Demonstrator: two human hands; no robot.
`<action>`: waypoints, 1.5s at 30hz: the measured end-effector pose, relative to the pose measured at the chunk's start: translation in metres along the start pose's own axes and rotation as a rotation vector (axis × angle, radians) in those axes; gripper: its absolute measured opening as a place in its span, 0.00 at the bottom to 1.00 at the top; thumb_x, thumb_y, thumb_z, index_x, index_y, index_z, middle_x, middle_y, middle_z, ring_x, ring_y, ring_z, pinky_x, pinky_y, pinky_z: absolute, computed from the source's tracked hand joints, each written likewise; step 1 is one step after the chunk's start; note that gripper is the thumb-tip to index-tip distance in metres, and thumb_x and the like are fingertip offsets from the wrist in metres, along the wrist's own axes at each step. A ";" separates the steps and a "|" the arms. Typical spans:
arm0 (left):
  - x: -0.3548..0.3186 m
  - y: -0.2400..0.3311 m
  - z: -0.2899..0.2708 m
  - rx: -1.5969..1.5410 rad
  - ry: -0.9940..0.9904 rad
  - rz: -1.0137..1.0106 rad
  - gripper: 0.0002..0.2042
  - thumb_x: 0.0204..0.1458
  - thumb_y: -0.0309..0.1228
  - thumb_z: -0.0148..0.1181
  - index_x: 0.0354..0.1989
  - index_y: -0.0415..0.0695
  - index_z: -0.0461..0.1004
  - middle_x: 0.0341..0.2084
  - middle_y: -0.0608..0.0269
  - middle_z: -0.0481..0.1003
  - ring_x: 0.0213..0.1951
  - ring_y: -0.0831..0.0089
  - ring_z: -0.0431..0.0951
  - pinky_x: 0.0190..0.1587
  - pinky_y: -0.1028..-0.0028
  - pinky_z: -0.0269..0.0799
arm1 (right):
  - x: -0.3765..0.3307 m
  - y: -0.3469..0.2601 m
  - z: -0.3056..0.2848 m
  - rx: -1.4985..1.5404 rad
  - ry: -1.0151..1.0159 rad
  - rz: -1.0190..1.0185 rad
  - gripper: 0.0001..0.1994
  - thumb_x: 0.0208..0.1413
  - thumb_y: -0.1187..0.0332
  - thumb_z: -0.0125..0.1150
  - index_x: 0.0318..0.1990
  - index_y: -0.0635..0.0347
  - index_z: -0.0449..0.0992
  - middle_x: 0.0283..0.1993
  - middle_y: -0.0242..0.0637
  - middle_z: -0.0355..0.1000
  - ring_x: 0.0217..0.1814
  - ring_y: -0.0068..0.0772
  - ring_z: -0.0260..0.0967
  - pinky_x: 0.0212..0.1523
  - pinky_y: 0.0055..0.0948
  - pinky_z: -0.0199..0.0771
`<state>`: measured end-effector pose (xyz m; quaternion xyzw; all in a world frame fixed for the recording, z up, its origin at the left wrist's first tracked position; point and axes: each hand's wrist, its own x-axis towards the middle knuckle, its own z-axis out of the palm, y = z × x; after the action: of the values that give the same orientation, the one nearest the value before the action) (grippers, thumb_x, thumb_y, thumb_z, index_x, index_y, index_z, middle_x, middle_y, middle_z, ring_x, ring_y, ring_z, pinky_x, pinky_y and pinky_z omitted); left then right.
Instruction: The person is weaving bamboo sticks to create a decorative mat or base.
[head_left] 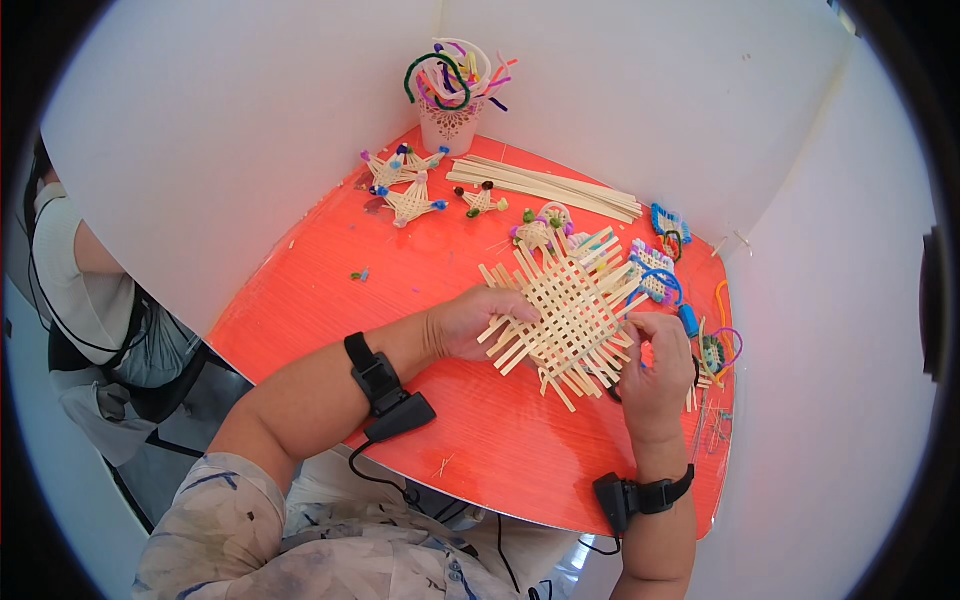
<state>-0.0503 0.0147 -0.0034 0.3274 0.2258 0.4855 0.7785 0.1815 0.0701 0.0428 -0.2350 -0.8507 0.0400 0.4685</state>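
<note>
A square mat of woven pale wooden strips (pixel 572 310) is held up over the table, turned cornerwise, its loose strip ends sticking out all round. My left hand (pixel 478 320) grips its left side, thumb on top and the other fingers hidden underneath. At the mat's right edge, my right hand (pixel 655 372) is closed in a pinch. A dark pipe cleaner (pixel 615 394) shows on both sides of that hand and seems to run through it; the fingertips partly hide where it meets the strips.
The red table (pixel 330 290) carries small woven stars (pixel 412 202), a bundle of flat strips (pixel 545 188), and a white cup (pixel 450 128) of coloured pipe cleaners. Finished woven pieces (pixel 655 272) lie at the right. White partitions (pixel 260 110) enclose the table; another person (pixel 85 270) sits beyond the left one.
</note>
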 end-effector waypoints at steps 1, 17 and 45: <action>0.000 -0.001 -0.002 -0.061 -0.058 0.028 0.21 0.53 0.31 0.53 0.53 0.28 0.68 0.47 0.47 0.76 0.47 0.66 0.78 0.53 0.69 0.72 | 0.000 0.001 0.001 0.003 0.000 0.000 0.09 0.49 0.84 0.60 0.37 0.65 0.72 0.34 0.42 0.71 0.35 0.41 0.70 0.32 0.32 0.72; 0.002 -0.005 -0.008 -0.030 -0.045 0.030 0.23 0.56 0.31 0.49 0.58 0.32 0.62 0.50 0.47 0.73 0.48 0.61 0.78 0.51 0.60 0.76 | 0.000 -0.001 0.000 -0.052 0.009 -0.065 0.09 0.48 0.84 0.61 0.37 0.64 0.73 0.33 0.43 0.71 0.35 0.41 0.71 0.33 0.33 0.73; -0.001 -0.006 -0.011 -0.096 -0.074 0.037 0.17 0.57 0.29 0.50 0.51 0.30 0.68 0.46 0.48 0.75 0.46 0.63 0.78 0.51 0.65 0.75 | 0.001 -0.003 -0.003 0.000 -0.011 -0.041 0.14 0.45 0.88 0.54 0.39 0.64 0.74 0.35 0.45 0.72 0.38 0.43 0.73 0.38 0.35 0.75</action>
<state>-0.0542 0.0155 -0.0148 0.3116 0.1673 0.4977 0.7919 0.1826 0.0674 0.0461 -0.2173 -0.8578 0.0319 0.4647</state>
